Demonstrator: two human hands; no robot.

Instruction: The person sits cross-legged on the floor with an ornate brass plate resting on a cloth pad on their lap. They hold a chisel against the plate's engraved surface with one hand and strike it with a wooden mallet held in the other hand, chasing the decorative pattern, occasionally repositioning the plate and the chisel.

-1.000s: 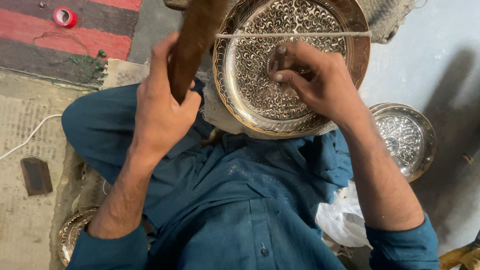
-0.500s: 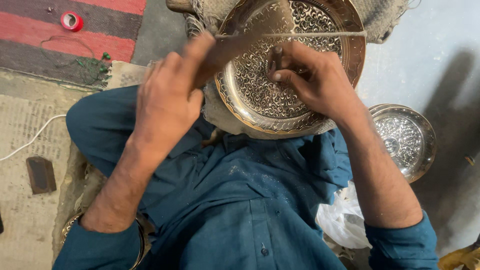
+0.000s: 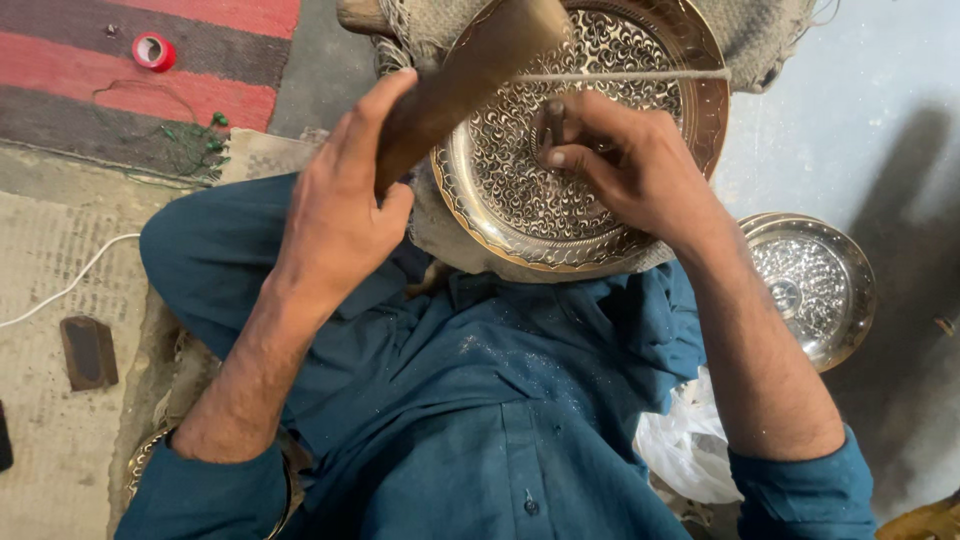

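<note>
Two hands work over a round engraved brass plate point(image 3: 560, 190) that rests tilted on a cloth-covered support at the person's knees, its patterned face turned up toward the camera. The left hand point(image 3: 335, 215) is clenched around the brown wooden handle of a mallet point(image 3: 465, 75), which slants up and to the right so that its upper end lies over the plate's upper left rim. The right hand point(image 3: 625, 170) pinches a short dark metal punch point(image 3: 553, 125) between thumb and fingers, the tool standing on the plate's patterned middle (its tip is hidden by the fingers, so where it touches the metal cannot be told). A thin taut cord point(image 3: 640, 75) runs straight across the upper part of the plate, just above the right hand.

The person sits on the floor in blue clothing, fine pale dust scattered over the lap. To the right, well apart from the hands, a second, smaller engraved plate point(image 3: 815, 285) lies on the grey floor. A white crumpled bag point(image 3: 685, 450) sits beside the right forearm. At upper left, a red roll of tape point(image 3: 153, 51) rests on a red striped rug point(image 3: 120, 90), and a white cable point(image 3: 70, 285) crosses the mat near a small dark block point(image 3: 88, 352).
</note>
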